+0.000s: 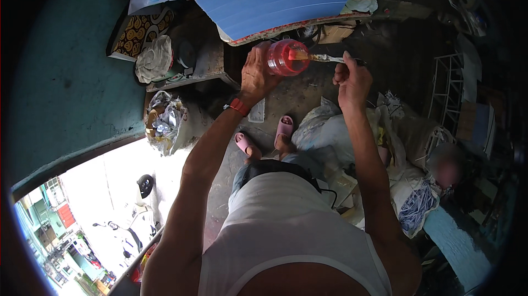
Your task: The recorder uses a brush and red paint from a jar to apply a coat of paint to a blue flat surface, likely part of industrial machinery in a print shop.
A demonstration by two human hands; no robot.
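A clear round jar [281,64], red inside, is tilted toward the right in my left hand [257,74], whose fingers wrap its far side. From the right, a brush [328,58] with a pale, paint-stained handle reaches into the jar's mouth. My right hand [353,80] pinches the end of that handle between thumb and fingers. Just beyond the jar, a blue flat sheet [280,2] lies on a worktop with a worn, red-marked edge [308,23]. How much the jar holds cannot be made out.
Left of the worktop, a low wooden bench [212,59] carries a crumpled cloth [154,59]. A plastic bag of scraps [166,120] stands near my left arm. Large sacks [335,131] and a bag of shredded strips [417,207] lie on the right, beside a white metal rack [446,87].
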